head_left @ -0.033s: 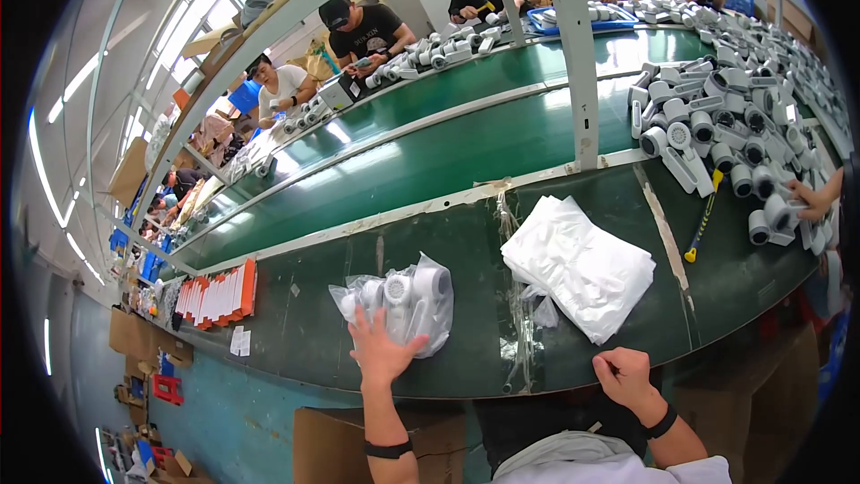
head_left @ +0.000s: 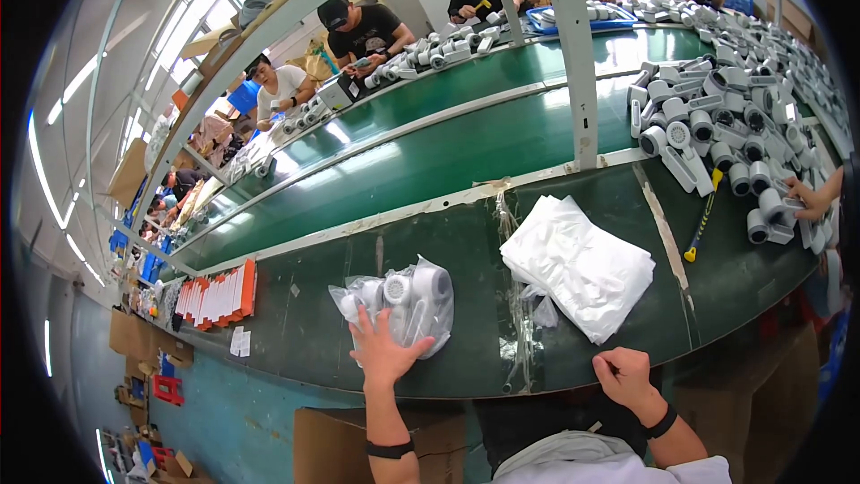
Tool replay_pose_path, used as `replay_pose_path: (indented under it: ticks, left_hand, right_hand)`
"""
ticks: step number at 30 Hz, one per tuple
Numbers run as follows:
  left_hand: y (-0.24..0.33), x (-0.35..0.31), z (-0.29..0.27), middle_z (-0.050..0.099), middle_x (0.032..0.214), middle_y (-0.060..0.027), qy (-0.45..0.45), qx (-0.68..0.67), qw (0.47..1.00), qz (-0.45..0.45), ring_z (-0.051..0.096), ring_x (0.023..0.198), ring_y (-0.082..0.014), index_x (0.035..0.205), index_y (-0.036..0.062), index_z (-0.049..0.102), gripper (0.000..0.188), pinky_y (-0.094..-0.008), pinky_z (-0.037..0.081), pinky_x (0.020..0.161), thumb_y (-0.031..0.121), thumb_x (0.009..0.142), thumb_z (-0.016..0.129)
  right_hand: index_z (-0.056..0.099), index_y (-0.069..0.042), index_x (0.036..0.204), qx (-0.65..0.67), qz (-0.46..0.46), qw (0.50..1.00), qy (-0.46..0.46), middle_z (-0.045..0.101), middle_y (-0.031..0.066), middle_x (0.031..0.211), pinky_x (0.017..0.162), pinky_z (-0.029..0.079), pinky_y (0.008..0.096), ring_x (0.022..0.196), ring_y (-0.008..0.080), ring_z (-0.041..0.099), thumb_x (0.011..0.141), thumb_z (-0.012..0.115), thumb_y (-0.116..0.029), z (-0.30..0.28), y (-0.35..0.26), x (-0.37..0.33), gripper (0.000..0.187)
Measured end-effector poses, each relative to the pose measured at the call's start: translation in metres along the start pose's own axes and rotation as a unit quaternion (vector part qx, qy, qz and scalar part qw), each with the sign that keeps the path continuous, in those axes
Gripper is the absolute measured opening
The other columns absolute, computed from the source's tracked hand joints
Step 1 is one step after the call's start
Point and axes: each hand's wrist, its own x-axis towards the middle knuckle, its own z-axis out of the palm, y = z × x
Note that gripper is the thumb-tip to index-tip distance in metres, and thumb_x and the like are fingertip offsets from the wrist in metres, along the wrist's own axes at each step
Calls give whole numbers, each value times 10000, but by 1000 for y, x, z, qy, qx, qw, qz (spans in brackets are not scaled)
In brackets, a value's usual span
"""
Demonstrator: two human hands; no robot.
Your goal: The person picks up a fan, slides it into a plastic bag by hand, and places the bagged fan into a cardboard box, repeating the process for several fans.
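My left hand [head_left: 387,354], fingers spread, rests on the near side of a clear plastic bag [head_left: 436,318]. Inside the bag lie several white devices [head_left: 398,289] with round grilled heads and handles, shaped like small hair dryers. The hand is laid on the bag rather than wrapped round it. At the table's front edge my right hand [head_left: 624,378] is curled into a fist, and nothing shows in it. Just beyond that fist lies a stack of white plastic bags [head_left: 582,264], apart from the hand.
A big heap of similar grey-white devices [head_left: 708,121] covers the right side, where another person's hand [head_left: 815,197] reaches in. A yellow-and-black hand tool [head_left: 703,220] lies beside it. Orange-and-white cartons [head_left: 219,296] stand left. A metal post [head_left: 578,63] rises by the green conveyor [head_left: 439,157].
My left hand has shifted very slightly on the bag. At the right, the other person's hand and devices near it have moved a little. My right hand stays put.
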Motion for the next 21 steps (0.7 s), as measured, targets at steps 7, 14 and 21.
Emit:
replay_pose_path:
  ticks: [7,14,21]
  left_hand:
    - [-14,3,20,213,1553,-138,7,39,999,-26,135,1433,-456,1270,163,542,779,-781,243,981,517,623,792]
    - [6,-3,14,306,1498,-130,112,109,988,17,184,1419,-424,1102,115,647,613,-760,196,1016,501,646,786]
    - [-8,-3,16,398,1388,-155,76,48,995,-32,256,1376,-400,1034,66,661,604,-713,208,1021,523,659,784]
  right_hand:
    - [659,-52,721,-3,-18,1000,1,553,63,554,443,417,315,452,210,545,774,724,-47,3,-1,1,83]
    - [649,-58,710,-15,-30,999,-2,549,54,548,437,416,317,449,208,541,767,723,-48,4,-2,3,94]
    - [649,-63,711,-21,-39,999,-1,547,50,551,437,418,319,448,209,537,762,721,-45,6,-4,2,90]
